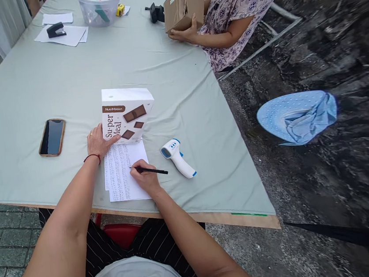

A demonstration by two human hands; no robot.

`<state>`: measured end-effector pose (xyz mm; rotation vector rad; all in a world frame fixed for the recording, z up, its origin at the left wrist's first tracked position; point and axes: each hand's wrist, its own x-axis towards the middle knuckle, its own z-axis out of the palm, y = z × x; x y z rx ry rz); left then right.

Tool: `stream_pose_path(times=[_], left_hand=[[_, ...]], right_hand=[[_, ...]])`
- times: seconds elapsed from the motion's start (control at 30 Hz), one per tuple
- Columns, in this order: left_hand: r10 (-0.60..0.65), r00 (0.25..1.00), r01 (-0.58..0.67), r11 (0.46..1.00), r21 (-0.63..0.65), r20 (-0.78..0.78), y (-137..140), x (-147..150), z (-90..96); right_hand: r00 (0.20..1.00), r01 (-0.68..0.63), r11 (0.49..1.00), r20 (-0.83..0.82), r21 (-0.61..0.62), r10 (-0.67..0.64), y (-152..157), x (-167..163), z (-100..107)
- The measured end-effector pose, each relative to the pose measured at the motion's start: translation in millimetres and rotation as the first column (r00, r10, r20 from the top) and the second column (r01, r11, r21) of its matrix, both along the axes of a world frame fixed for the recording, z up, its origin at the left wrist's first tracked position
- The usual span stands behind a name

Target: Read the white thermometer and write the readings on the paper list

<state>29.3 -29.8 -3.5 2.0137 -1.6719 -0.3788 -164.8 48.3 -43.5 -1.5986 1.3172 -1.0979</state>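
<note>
At a cloth-covered desk point(33, 98), a person's right hand point(144, 175) pinches a black pen point(156, 171) between its fingers, tip at text-covered sheets point(119, 181). The left hand point(97, 143) has its fingers around the lower left edge of a white "Super Meal" box point(127, 114), upright at the sheets' far end.

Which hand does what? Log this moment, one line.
left hand: on NutriMotion box; right hand: holding black pen over sheets; nearby: phone, handheld thermometer; co-worker: holding cardboard box
</note>
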Motion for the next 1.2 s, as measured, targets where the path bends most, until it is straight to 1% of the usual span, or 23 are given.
stream_pose_path(times=[0.23, 0.4, 0.57, 0.7, 0.97, 1.2], left_hand=[[0.005, 1.0, -0.005, 1.0, -0.009, -0.011, -0.1, 0.2, 0.2], [0.001, 1.0, -0.001, 1.0, -0.011, -0.006, -0.2, 0.6, -0.7], [-0.001, 1.0, 0.001, 1.0, -0.02, 0.005, -0.8, 1.2, -2.3], [-0.006, 1.0, 0.006, 1.0, -0.019, -0.012, -0.6, 1.1, -2.0], [-0.002, 1.0, 0.002, 1.0, -0.012, -0.004, 0.7, -0.4, 1.1], [0.003, 1.0, -0.003, 1.0, -0.01, -0.009, -0.5, 0.5, -0.5]], right_hand=[[0.999, 0.037, 0.999, 0.011, -0.004, -0.037, -0.1, 0.4, 0.2], [1.0, 0.02, 0.999, -0.014, -0.035, -0.021, -0.1, 0.5, -1.0], [0.996, 0.079, 0.997, 0.037, -0.008, -0.079, -0.3, 0.2, -0.7], [0.997, 0.067, 0.998, 0.028, -0.001, -0.067, -0.5, 0.4, -0.5], [0.999, 0.045, 0.998, 0.001, -0.032, -0.045, 0.5, -0.9, -0.7], [0.997, 0.069, 0.997, 0.029, -0.043, -0.068, 0.3, -0.5, -1.4]])
